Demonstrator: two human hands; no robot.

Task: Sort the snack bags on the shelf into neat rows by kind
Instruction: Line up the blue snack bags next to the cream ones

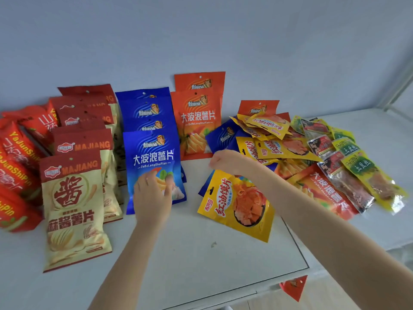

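Snack bags stand in rows on the white shelf (201, 253): red bags (15, 153) at far left, cream-and-red Majiang bags (73, 204), blue chip bags (152, 151), and orange chip bags (197, 121). My left hand (152, 195) holds the lower part of the front blue bag, fingers curled onto it. My right hand (225, 162) pinches the top edge of a yellow bag (239, 206), which lies tilted over another blue bag (202, 186). An unsorted pile (290, 144) of yellow, orange, blue and green-labelled bags lies to the right.
A pale wall stands right behind the rows. The shelf's front edge (257, 285) runs below my arms, and a red bag corner (295, 287) shows beneath it. A white frame post (400, 90) rises at the far right.
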